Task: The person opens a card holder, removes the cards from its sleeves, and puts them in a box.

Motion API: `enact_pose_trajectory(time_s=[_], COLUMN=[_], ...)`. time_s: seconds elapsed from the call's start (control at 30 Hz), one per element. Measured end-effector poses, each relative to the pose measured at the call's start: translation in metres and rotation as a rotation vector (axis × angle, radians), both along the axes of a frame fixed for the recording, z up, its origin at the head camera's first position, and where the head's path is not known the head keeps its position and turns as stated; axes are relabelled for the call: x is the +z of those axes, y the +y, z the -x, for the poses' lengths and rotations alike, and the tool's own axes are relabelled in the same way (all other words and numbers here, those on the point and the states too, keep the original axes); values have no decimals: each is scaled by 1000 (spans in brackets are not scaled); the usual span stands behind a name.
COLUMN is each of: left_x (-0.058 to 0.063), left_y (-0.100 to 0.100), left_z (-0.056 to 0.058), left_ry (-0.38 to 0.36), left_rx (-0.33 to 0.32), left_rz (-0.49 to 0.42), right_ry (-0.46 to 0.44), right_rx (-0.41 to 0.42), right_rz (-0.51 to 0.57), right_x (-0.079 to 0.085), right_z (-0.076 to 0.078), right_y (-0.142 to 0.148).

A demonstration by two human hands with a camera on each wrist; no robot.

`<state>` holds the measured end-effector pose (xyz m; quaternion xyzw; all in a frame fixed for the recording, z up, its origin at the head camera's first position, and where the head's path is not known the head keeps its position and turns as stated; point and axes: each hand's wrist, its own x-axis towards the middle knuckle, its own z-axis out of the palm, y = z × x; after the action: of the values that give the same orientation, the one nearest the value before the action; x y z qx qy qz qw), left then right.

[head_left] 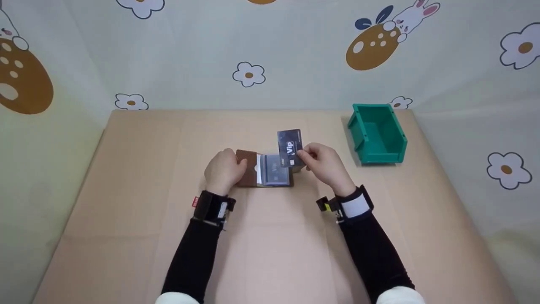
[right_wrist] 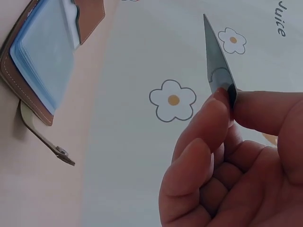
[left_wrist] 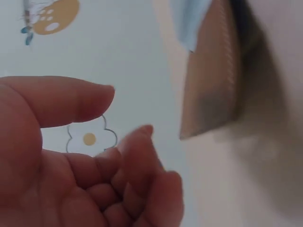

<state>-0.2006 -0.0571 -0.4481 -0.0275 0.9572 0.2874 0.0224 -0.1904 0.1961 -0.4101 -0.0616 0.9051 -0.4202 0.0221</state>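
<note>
A dark blue card with "Vip" printed on it is raised over the right side of an opened brown card wallet. My right hand pinches the card's lower right edge between thumb and fingers; the right wrist view shows the card almost edge-on. Clear plastic sleeves fill the wallet's middle, and a snap strap sticks out from its side. At the wallet's left flap is my left hand. In the left wrist view, its thumb and loosely curled fingers stand apart with nothing between them.
A green plastic bin stands at the table's back right corner. Behind the tan table hangs a pale cloth printed with flowers and rabbits, which also covers both sides.
</note>
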Motion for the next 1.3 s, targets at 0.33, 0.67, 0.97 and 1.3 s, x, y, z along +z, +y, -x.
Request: enact_pose_trajectory(time_s=[0.33, 0.67, 0.97, 1.3], left_x=[-16, -26, -27, -27], left_y=[-7, -10, -10, -8], left_z=[6, 9, 10, 8], left_ry=[-161, -196, -214, -207], left_rx=[6, 2, -2, 6], left_rz=[30, -12, -27, -28], right_ry=[-18, -40, -100, -144], right_rx=[-46, -163, -267, -364], right_rz=[42, 34, 37, 49], right_x=[7, 16, 15, 12], right_z=[2, 12, 17, 24], right_y=[18, 69, 113, 165])
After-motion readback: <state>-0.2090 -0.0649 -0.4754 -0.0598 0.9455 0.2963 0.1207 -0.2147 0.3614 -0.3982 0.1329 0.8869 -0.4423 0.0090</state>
